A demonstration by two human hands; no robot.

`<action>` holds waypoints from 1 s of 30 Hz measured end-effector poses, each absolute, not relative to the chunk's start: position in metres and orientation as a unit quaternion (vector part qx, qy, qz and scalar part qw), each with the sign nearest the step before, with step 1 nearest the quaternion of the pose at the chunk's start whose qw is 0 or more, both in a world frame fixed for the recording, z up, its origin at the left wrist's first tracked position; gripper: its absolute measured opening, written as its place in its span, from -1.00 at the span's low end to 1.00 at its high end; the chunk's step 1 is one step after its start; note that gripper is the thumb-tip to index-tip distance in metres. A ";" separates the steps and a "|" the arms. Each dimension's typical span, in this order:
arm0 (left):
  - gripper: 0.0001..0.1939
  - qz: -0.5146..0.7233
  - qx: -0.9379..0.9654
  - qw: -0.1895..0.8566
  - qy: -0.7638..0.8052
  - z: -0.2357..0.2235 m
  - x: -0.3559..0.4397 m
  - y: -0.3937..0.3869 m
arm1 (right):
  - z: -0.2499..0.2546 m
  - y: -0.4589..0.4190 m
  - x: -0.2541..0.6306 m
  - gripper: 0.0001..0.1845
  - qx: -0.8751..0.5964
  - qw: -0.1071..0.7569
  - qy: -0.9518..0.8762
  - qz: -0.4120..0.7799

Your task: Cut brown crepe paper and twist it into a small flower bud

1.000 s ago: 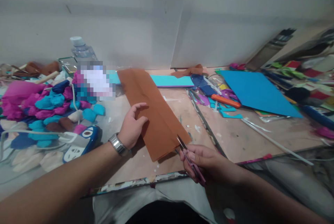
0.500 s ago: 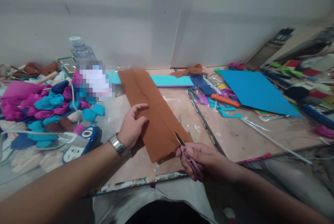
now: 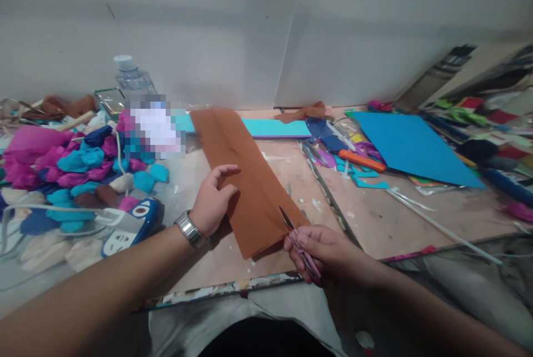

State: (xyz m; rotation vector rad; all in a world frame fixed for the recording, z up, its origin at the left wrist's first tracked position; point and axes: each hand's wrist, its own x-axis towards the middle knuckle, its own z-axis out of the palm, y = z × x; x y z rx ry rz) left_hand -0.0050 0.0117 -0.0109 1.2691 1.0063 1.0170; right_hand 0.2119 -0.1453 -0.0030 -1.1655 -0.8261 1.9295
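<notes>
A long strip of brown crepe-like paper or cloth (image 3: 250, 179), in layers at its near end, lies slantwise on the table. My left hand (image 3: 212, 201) rests at its left edge, thumb and index finger apart with a gap between them; the other fingers are mostly hidden. Pink-handled scissors (image 3: 306, 257) are gripped in my right hand (image 3: 320, 251) at the strip's near right corner. Their dark pointed tip lies over the brown sheet. I cannot tell whether the blades are parted.
Magenta and blue wrapped bundles (image 3: 79, 160) crowd the left, beside a blue-and-white device (image 3: 133, 226) with a cable. A water bottle (image 3: 133, 76) stands behind. Turquoise strips (image 3: 278, 128) lie beyond the brown sheet. Rightward are an orange cutter (image 3: 362, 160) and a blue sheet (image 3: 416, 149).
The view has shifted slightly. Both hands, the scissors and the brown strip keep nearly the same places relative to each other.
</notes>
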 end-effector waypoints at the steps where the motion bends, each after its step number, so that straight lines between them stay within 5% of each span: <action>1: -0.54 0.435 0.542 0.577 0.430 -0.011 -0.005 0.012 | -0.003 -0.145 0.212 -0.50 -0.450 0.360 -0.323 0.751; 30: -0.55 0.442 0.538 0.573 0.432 -0.011 -0.004 0.011 | -0.011 -0.146 0.211 -0.51 -0.453 0.360 -0.314 0.752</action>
